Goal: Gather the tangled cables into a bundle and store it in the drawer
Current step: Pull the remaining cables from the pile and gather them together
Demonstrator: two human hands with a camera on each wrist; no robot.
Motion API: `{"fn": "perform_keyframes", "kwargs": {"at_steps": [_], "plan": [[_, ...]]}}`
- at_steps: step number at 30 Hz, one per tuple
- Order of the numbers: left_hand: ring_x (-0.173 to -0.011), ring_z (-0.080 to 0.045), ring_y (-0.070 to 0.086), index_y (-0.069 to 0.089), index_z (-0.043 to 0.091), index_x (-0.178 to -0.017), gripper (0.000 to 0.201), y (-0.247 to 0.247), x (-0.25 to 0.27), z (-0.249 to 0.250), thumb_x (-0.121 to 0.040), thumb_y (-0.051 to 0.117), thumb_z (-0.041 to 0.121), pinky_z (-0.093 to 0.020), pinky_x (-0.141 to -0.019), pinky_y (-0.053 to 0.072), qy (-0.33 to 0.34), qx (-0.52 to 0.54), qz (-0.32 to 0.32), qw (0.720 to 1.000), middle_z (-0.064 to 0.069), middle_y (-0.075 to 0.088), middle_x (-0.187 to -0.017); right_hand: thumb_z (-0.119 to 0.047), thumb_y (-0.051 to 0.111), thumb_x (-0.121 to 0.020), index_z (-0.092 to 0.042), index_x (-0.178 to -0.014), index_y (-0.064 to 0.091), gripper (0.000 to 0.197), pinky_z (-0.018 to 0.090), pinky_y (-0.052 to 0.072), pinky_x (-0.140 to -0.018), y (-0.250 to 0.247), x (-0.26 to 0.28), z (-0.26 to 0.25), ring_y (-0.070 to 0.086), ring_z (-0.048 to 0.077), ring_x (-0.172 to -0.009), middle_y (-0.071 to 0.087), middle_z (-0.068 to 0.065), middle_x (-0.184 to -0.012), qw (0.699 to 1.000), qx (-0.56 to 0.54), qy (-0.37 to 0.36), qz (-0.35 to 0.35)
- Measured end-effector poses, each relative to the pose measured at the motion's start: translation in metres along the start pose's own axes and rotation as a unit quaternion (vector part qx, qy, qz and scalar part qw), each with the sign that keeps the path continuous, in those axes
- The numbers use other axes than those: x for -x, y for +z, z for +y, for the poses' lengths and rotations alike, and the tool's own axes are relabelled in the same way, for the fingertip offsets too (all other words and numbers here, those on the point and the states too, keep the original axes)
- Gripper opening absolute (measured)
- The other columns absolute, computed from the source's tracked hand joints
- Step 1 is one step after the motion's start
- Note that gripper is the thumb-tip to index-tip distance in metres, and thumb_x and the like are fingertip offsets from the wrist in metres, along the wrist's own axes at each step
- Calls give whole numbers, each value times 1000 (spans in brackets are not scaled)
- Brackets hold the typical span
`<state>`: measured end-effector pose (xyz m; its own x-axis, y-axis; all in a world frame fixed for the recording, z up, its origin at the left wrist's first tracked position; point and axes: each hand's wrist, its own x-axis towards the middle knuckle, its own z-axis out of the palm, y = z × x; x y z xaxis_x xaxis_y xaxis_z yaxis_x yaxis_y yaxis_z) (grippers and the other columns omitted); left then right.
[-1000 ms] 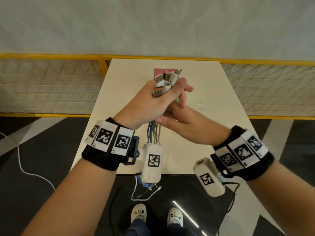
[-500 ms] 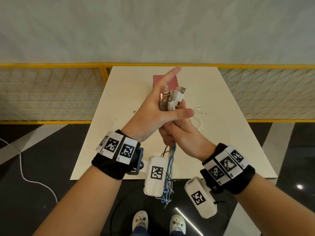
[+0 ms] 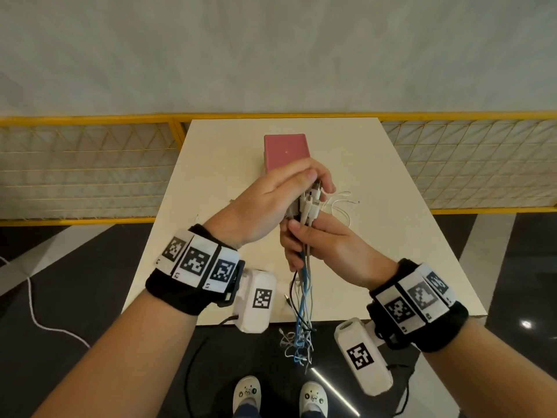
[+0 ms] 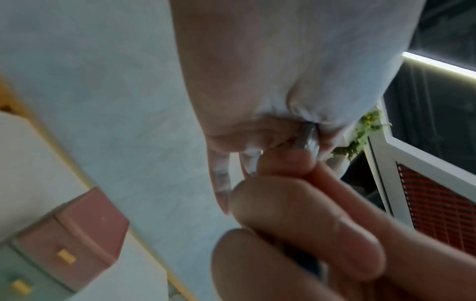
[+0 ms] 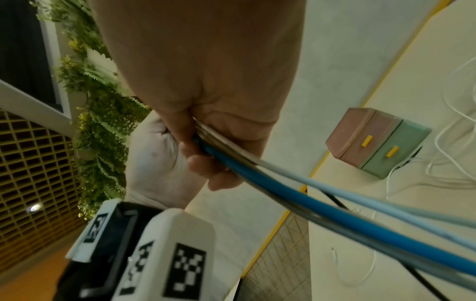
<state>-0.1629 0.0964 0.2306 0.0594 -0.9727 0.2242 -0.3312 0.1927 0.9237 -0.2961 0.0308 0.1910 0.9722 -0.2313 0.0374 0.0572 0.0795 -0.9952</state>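
Several cables, blue, grey, white and black, form one bundle (image 3: 304, 279) held above the table's near half. My right hand (image 3: 319, 241) grips the bundle just below the plugs; the right wrist view shows its fingers wrapped round the blue and grey strands (image 5: 283, 195). My left hand (image 3: 301, 181) lies over the plug ends (image 3: 310, 203), its fingers curled down round them. The loose ends (image 3: 298, 346) hang tangled below the table edge. A small drawer box (image 3: 286, 150) with a pink top stands behind the hands, both drawers (image 5: 373, 142) closed.
A thin white cable (image 3: 342, 203) lies in loops on the cream table (image 3: 217, 176), right of the hands. A yellow mesh fence (image 3: 90, 170) runs behind the table. Dark floor and my shoes (image 3: 247, 393) are below the near edge.
My left hand's fingers were spread, with the forefinger pointing up; they have folded down over the plug ends. Both hands sit lower over the table, and the right hand has kept its grip.
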Motion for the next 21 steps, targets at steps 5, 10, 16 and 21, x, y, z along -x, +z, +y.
{"fn": "perform_keyframes", "kwargs": {"at_steps": [5, 10, 16, 21], "plan": [[-114, -19, 61, 33, 48, -140, 55, 0, -1, -6, -87, 48, 47, -33, -99, 49, -37, 83, 31, 995, 1, 61, -126, -17, 36, -93, -11, -82, 41, 13, 22, 22, -52, -7, -7, -2, 26, 8, -53, 28, -2, -65, 998, -50, 8, 49], [-103, -9, 68, 65, 15, -124, 61, 10, -7, -22, -75, 76, 48, -25, -86, 54, -129, 54, 30, 990, 3, 74, -105, 3, 43, -76, -16, -65, 35, 23, 17, 25, -47, -13, -16, -11, 28, 5, -48, 33, -14, -51, 994, 92, -5, 59], [-79, -2, 68, 79, 18, -84, 32, 11, -16, -31, -98, 54, 32, -15, -67, 50, -106, -68, 192, 973, 7, 74, -82, 12, 47, -87, -6, -89, 48, 19, 26, 42, -64, -16, -28, -7, 48, 6, -63, 50, -2, -72, 978, 194, -6, 77], [-66, -4, 67, 77, 12, -68, 48, 0, -25, -29, -102, 48, 31, -16, -62, 49, -75, -87, 264, 958, 2, 73, -69, 1, 37, -98, -11, -107, 46, 18, 32, 54, -68, -17, -46, -7, 53, 18, -67, 49, 6, -80, 960, 265, -67, 60]]}}
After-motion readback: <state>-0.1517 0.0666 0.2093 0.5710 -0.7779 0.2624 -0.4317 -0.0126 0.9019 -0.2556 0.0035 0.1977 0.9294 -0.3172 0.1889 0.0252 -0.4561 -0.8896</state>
